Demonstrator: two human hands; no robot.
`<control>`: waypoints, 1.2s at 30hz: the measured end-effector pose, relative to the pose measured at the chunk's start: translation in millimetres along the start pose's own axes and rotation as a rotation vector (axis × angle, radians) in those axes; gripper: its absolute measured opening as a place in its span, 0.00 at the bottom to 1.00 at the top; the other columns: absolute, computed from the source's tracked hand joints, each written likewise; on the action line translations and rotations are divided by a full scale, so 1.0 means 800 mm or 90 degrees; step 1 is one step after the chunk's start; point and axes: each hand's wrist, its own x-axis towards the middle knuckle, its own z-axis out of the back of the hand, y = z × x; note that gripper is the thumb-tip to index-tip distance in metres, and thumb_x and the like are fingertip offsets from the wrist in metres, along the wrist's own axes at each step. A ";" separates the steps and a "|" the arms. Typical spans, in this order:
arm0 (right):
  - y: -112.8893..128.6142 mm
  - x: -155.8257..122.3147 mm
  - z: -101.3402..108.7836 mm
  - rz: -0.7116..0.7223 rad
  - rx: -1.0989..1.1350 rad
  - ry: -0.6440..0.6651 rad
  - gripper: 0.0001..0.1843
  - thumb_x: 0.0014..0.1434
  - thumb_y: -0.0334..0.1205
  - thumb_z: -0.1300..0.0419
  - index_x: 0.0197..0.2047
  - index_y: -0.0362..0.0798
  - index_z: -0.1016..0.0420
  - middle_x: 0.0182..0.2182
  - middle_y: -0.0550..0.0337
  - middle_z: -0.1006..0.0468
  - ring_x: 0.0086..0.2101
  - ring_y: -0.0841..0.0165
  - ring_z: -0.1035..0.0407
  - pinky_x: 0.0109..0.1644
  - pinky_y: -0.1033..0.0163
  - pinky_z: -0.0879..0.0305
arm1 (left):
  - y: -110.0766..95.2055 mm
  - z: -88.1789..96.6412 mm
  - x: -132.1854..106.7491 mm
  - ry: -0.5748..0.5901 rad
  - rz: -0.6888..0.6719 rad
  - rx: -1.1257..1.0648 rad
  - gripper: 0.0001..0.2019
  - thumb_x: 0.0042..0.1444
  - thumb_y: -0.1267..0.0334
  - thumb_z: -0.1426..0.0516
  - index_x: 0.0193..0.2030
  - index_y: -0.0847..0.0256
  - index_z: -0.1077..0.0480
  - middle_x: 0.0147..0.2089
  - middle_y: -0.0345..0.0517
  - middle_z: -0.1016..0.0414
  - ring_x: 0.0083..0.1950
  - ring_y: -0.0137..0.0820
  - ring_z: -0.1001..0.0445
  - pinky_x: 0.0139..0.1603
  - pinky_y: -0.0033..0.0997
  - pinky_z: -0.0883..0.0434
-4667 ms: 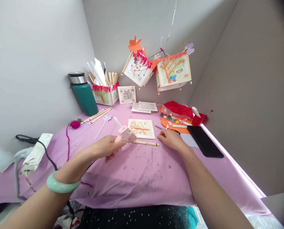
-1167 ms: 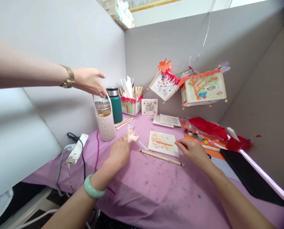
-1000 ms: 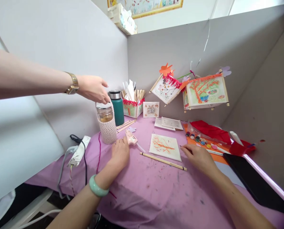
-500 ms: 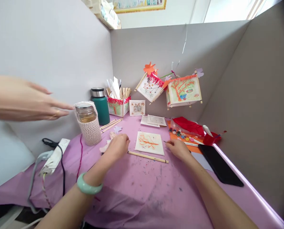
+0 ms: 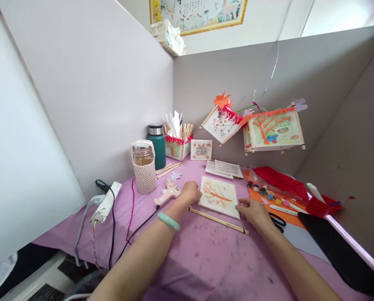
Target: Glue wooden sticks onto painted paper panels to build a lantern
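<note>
A square card painted with an orange tree (image 5: 219, 195) lies flat on the purple cloth (image 5: 206, 259). My left hand (image 5: 190, 191), with a green bangle on its wrist, is curled at the card's left edge. My right hand (image 5: 253, 211) is curled at the card's near right corner, thumb toward the card. A thin wooden stick (image 5: 218, 220) lies just in front of the card, between my hands. The pink glue gun (image 5: 167, 195) rests on the cloth to the left of my left hand, its black cord trailing off the near edge.
A glass jar in a crocheted sleeve (image 5: 143, 167) stands by a green flask (image 5: 157, 145) and a box of sticks (image 5: 178, 144). Two paper lanterns (image 5: 273, 127) hang above the back. Paint pots (image 5: 265, 193), red paper, scissors (image 5: 277, 220) and a black phone (image 5: 337, 242) lie on the right. A power strip (image 5: 106, 201) sits on the left.
Another person's hand set the sleeved jar beside the flask and withdrew out of view. My left hand laid the glue gun down and moved to the card's edge.
</note>
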 end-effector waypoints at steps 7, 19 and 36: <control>-0.001 -0.025 0.021 0.078 0.310 -0.064 0.15 0.49 0.48 0.41 0.34 0.44 0.28 0.15 0.65 0.34 0.15 0.73 0.43 0.19 0.67 0.47 | 0.005 0.015 -0.020 0.010 -0.208 -0.249 0.11 0.53 0.66 0.49 0.39 0.65 0.28 0.23 0.38 0.32 0.21 0.22 0.34 0.20 0.18 0.35; -0.016 -0.072 0.036 0.250 0.243 -0.092 0.14 0.56 0.49 0.44 0.26 0.47 0.35 0.18 0.65 0.33 0.21 0.72 0.39 0.28 0.67 0.42 | 0.033 0.018 -0.041 0.053 -0.313 -0.245 0.12 0.50 0.55 0.44 0.33 0.63 0.28 0.22 0.38 0.32 0.24 0.25 0.33 0.23 0.22 0.35; -0.018 -0.075 0.029 0.288 0.205 -0.039 0.14 0.57 0.48 0.44 0.27 0.47 0.32 0.20 0.63 0.29 0.23 0.71 0.34 0.28 0.67 0.40 | 0.035 0.032 -0.046 0.069 -0.311 -0.146 0.12 0.51 0.55 0.46 0.30 0.63 0.30 0.24 0.40 0.30 0.24 0.27 0.32 0.25 0.23 0.35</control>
